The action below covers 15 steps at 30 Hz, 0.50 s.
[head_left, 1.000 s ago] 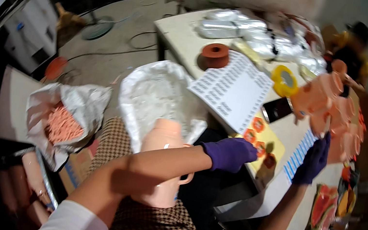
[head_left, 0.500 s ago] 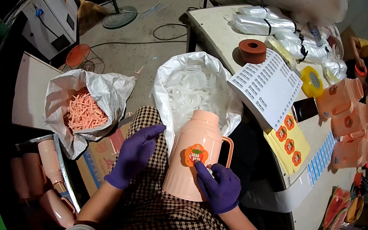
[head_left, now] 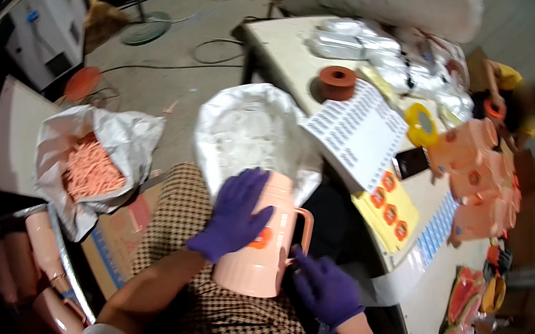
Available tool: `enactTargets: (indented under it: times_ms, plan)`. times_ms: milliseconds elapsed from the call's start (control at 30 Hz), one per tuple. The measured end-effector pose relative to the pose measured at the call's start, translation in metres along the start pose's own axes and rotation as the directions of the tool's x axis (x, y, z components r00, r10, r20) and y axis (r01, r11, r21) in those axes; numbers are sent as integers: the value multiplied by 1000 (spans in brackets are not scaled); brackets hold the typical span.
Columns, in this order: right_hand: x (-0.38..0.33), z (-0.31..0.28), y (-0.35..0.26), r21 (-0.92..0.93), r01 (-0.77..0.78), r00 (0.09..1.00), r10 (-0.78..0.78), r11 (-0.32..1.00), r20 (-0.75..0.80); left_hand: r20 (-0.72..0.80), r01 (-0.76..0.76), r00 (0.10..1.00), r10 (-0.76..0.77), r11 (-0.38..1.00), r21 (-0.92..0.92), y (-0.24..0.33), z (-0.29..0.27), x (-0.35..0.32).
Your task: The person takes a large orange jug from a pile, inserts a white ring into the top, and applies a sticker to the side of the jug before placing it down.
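Observation:
A peach-pink plastic jug (head_left: 248,274) with a side handle stands tilted on my lap, its spout end away from me. An orange flower-shaped sticker (head_left: 261,238) sits on its front, partly covered by my left hand. My left hand (head_left: 239,216), in a purple glove, lies across the jug's upper left side, fingers and thumb around the body. My right hand (head_left: 326,288), also purple-gloved, is beside the lower end of the handle (head_left: 305,227). Its index fingertip is at the handle and its fingers look apart, slightly blurred.
Ahead is a white sack (head_left: 221,105) of clear plastic rings; left, another sack (head_left: 144,134) holds pink sticks. The table (head_left: 282,41) at right bears a brown tape roll (head_left: 336,82), printed sheets (head_left: 360,130), a yellow sticker sheet (head_left: 373,214), a phone (head_left: 412,162) and several pink jugs (head_left: 481,212). Another person (head_left: 510,88) sits beyond.
My left hand has moved right onto the jug. My right hand has come off the sticker to the handle's lower end. The jug has turned slightly, carrying the sticker left, and the view has shifted.

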State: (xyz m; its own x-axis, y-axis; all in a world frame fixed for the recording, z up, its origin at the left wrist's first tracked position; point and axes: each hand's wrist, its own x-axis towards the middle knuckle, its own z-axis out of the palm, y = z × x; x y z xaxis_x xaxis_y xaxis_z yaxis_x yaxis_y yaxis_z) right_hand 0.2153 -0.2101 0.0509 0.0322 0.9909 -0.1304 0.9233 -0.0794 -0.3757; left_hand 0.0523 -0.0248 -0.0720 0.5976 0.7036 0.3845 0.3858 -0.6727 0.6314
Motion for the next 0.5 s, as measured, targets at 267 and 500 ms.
enactTargets:
  times_ms: [267,500]
  plan:
    - [0,-4,180,-298,-499,767,255,814,-589,405,487,865,-295,685,-542,-35,12,50]
    - [-47,52,82,875,-28,1000,22,483,20,272,-15,895,352,636,-772,94,-47,77]
